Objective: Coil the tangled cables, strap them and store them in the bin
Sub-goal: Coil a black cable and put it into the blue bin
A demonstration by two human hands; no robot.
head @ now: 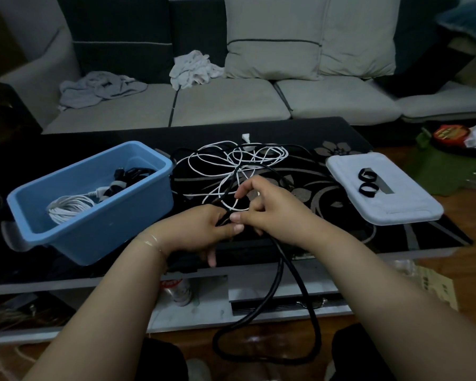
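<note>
A thick black cable runs from both hands down over the table's front edge and hangs in a big loop near the floor. My left hand grips this black cable at the table's near edge. My right hand touches it from the right, fingers curled around the cable, with a white cable passing between its fingertips. The white cable lies tangled with thin black cable behind the hands. A blue bin at the left holds a coiled white cable and dark coiled cables. Two black straps lie on a white lid.
The black glass table with a flower pattern carries everything. A grey sofa with crumpled cloths stands behind it. A can stands on the shelf under the table. Clutter lies on the floor at the right.
</note>
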